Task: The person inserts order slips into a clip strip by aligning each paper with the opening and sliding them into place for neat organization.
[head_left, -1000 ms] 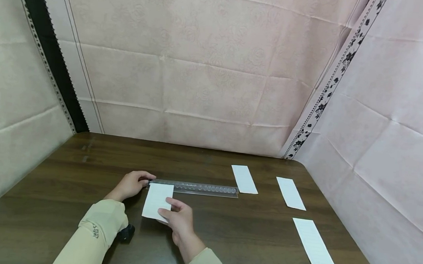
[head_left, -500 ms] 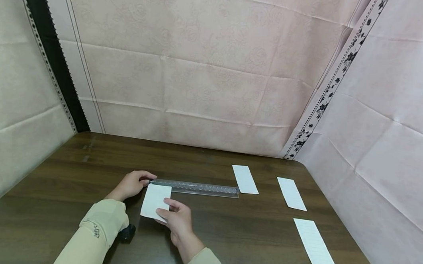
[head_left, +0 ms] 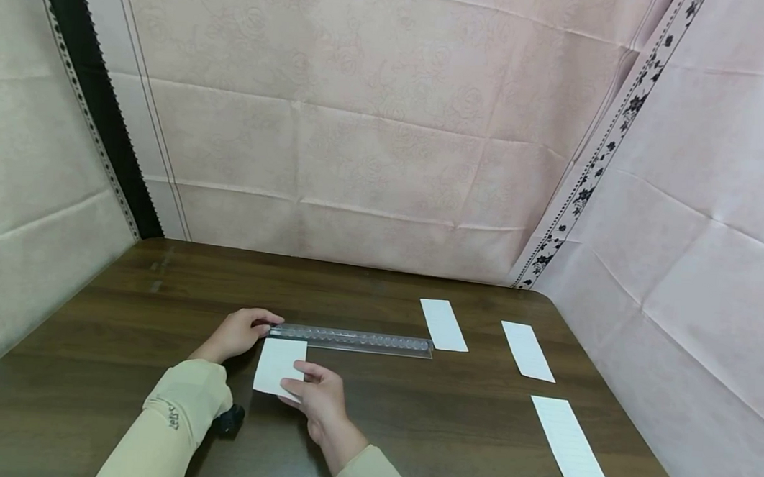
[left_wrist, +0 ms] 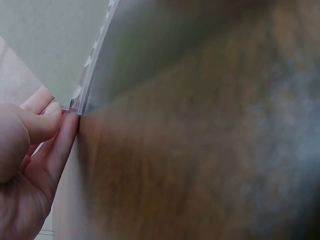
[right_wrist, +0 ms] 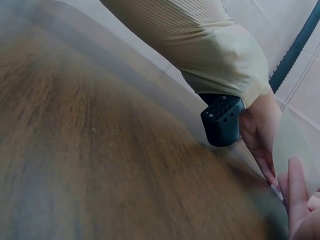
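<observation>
In the head view a clear plastic ruler (head_left: 370, 342) lies left to right across the brown table. My left hand (head_left: 237, 335) pinches its left end between thumb and fingers; the left wrist view shows the thumb tip at the corner of the ruler (left_wrist: 92, 65). My right hand (head_left: 326, 401) holds a small white sheet of paper (head_left: 277, 363) by its right edge, thumb on top and other fingers behind. The sheet's far edge overlaps the ruler's near side, close to its left end. From the right wrist view, the paper (right_wrist: 292, 140) appears raised at a slant behind an extended finger.
Three white paper strips lie on the right: one at the ruler's right end (head_left: 444, 325), one farther right (head_left: 528, 351), and a longer one (head_left: 572, 444) nearer me. Pale cloth (head_left: 362, 122) hangs around the table (head_left: 450, 429). A black device (right_wrist: 222, 120) sits beneath my left cuff.
My right hand has drawn the paper slightly left and toward me, so less of it covers the ruler. My left hand has stayed on the ruler's end.
</observation>
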{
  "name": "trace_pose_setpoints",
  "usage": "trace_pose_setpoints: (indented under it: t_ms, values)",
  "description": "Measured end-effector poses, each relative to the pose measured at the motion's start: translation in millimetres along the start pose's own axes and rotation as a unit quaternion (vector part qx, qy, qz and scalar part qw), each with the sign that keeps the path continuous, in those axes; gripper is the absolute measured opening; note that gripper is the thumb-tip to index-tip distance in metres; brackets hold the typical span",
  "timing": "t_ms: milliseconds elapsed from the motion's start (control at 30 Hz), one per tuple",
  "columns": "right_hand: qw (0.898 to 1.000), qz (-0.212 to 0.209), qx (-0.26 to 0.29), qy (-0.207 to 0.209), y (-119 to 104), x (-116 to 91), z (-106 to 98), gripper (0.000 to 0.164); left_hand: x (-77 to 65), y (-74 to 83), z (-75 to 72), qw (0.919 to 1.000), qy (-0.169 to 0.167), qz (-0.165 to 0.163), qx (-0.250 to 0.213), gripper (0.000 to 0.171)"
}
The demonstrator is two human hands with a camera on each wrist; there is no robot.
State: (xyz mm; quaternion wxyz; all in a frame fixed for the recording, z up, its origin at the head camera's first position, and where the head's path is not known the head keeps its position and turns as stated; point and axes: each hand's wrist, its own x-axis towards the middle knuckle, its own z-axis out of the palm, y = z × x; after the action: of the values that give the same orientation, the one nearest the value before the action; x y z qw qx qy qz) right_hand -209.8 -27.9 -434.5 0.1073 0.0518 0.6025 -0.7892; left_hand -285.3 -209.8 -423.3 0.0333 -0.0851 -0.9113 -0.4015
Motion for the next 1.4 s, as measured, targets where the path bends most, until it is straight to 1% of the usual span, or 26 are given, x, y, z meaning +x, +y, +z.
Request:
trace_pose_setpoints:
  t_ms: [200, 433, 600, 733, 1100, 1300, 1400]
  values:
    - [1.000, 0.003, 0.000, -0.003, 1, 2, 3, 0.032, 0.1, -1.8, -0.3, 1.0000, -0.002, -0.001, 0.002, 0.025]
    - [1.000, 0.007, 0.004, -0.007, 0, 5, 5, 0.031, -0.9, -3.2, -0.5, 0.9996, -0.002, 0.027, 0.011, 0.025]
    - [1.000, 0.006, 0.014, -0.013, -1, 8, 5, 0.031, -1.7, -3.7, 0.0, 0.9993, 0.004, 0.036, 0.010, 0.025]
    - [1.000, 0.008, 0.014, -0.017, -1, 9, 4, 0.031, -2.3, -3.3, 0.4, 0.9993, 0.007, 0.036, 0.009, 0.024]
    - [1.000, 0.010, -0.012, -0.017, -3, 12, 1, 0.033, -2.1, -3.5, -0.3, 0.9994, 0.009, 0.034, 0.010, 0.024]
    - [1.000, 0.015, -0.012, -0.008, -3, 13, 0, 0.033, -1.7, -2.6, -0.2, 0.9994, 0.006, 0.031, 0.009, 0.024]
    - [1.000, 0.019, -0.013, -0.004, -4, 13, 0, 0.033, -1.4, -2.0, 0.4, 0.9996, 0.005, 0.025, 0.008, 0.024]
